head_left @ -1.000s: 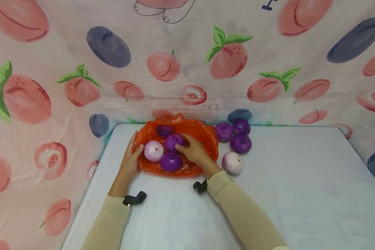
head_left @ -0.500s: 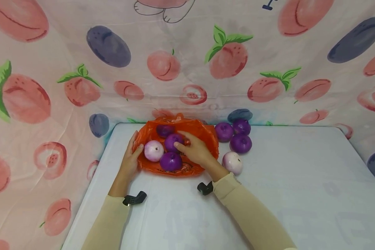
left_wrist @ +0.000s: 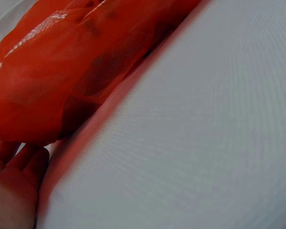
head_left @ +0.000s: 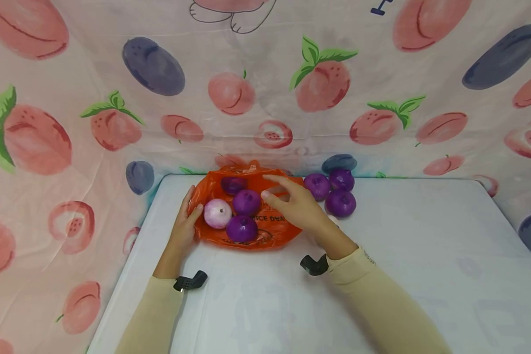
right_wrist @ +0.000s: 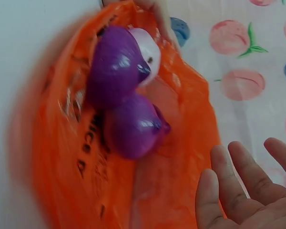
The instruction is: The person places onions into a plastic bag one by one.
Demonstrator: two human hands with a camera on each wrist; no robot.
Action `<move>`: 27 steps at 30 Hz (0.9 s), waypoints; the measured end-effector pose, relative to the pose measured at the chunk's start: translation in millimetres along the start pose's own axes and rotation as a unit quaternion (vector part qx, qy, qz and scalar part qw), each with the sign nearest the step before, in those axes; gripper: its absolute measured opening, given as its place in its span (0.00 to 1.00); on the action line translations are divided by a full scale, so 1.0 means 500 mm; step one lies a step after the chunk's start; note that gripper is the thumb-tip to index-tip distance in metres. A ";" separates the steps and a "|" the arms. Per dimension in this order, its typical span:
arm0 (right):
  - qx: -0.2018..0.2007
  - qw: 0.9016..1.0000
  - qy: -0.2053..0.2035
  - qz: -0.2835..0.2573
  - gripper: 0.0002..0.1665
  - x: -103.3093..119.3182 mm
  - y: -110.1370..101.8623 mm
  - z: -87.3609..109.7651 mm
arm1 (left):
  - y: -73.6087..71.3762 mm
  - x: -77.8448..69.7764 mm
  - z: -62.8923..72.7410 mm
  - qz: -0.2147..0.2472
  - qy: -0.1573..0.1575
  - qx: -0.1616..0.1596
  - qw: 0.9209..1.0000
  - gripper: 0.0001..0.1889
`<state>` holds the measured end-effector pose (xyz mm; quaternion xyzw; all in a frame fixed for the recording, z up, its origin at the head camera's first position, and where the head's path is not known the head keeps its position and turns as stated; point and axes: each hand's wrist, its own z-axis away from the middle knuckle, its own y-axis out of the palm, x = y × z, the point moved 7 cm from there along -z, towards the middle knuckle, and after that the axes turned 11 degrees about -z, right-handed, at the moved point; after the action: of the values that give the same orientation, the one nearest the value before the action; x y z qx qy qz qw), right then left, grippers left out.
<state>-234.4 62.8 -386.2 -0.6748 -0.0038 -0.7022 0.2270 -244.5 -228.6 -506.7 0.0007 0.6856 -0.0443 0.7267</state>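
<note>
An orange plastic bag point(head_left: 272, 236) lies with its mouth spread at the back of the white table. Inside it are a pale onion point(head_left: 218, 214) and purple onions: one in the middle point(head_left: 247, 202), one in front point(head_left: 242, 229) and a shaded one behind point(head_left: 233, 185). My left hand point(head_left: 185, 227) holds the bag's left edge, thumb at the rim and fingers outside; the left wrist view shows fingertips point(left_wrist: 35, 160) against the plastic. My right hand point(head_left: 298, 204) hovers over the bag's right side, fingers spread, holding nothing.
Right of the bag sit purple onions: one near the bag point(head_left: 316, 187), one behind point(head_left: 341, 180) and one in front point(head_left: 340, 203). Another pale onion point(head_left: 333, 220) is mostly hidden by my right wrist. A fruit-printed cloth point(head_left: 265, 59) hangs behind the table point(head_left: 425, 275).
My right hand has let go of the middle purple onion in the bag and moved right, its fingers opening. The left hand and bag have stayed put.
</note>
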 end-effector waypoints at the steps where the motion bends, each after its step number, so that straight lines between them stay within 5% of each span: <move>1: -0.003 1.000 0.001 -0.001 0.32 0.003 -0.010 0.005 | 0.000 0.000 0.000 -0.002 0.000 -0.001 1.000 0.33; 15: -0.063 0.998 0.010 0.028 0.35 -0.039 -0.171 0.049 | 0.000 -0.002 0.001 -0.015 0.006 0.002 1.000 0.33; 27: -0.103 0.993 0.033 0.047 0.39 -0.096 -0.249 0.070 | 0.000 0.000 0.001 -0.010 0.001 0.005 1.000 0.32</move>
<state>-242.5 200.4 -391.1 -0.6705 0.1082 -0.7092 0.1891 -244.1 -228.6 -506.9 -0.0019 0.6858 -0.0550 0.7257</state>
